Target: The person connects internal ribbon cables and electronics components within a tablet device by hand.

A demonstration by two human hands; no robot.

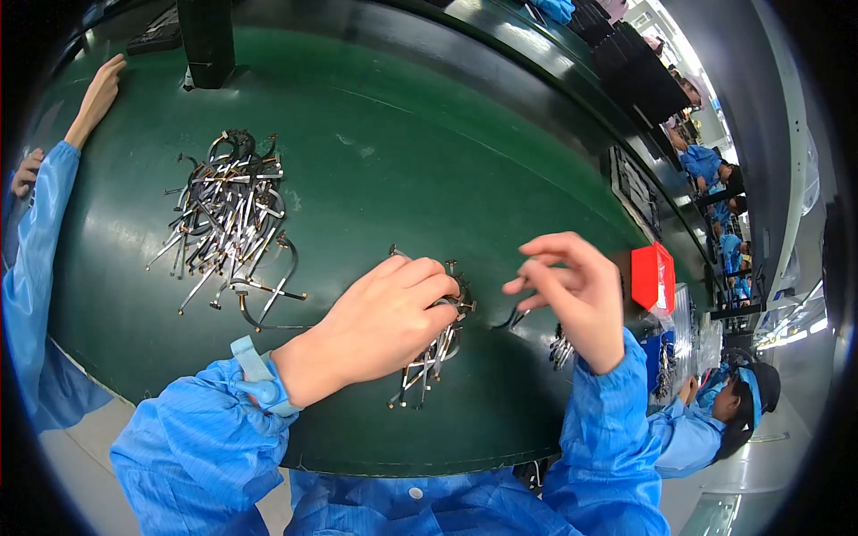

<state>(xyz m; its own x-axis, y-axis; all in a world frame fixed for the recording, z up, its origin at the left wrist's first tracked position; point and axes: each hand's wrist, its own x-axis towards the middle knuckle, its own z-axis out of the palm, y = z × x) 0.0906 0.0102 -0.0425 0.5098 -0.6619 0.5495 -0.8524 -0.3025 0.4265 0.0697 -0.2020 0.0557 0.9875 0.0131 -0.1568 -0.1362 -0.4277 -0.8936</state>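
Note:
On the green work table lies a small pile of thin flat cables [433, 362], black and silver with small connector ends. My left hand [380, 317] rests at its top end, fingers curled inward against the cables; what the fingertips grip is hidden. To the right, my right hand [576, 299] is raised above the table, its thumb and fingers closed on a dark, curved flat cable [511, 319]. A third, smaller group of cables [560, 348] lies beside my right wrist, partly covered by it. A much larger heap of cables [223, 210] spreads out on the left.
A red bin [652, 279] and a blue bin [660, 366] stand at the right. A dark post [207, 45] rises from the table [402, 179] at the far left. Another person's arm [54, 201] reaches along the left edge; a co-worker [706, 429] sits at right.

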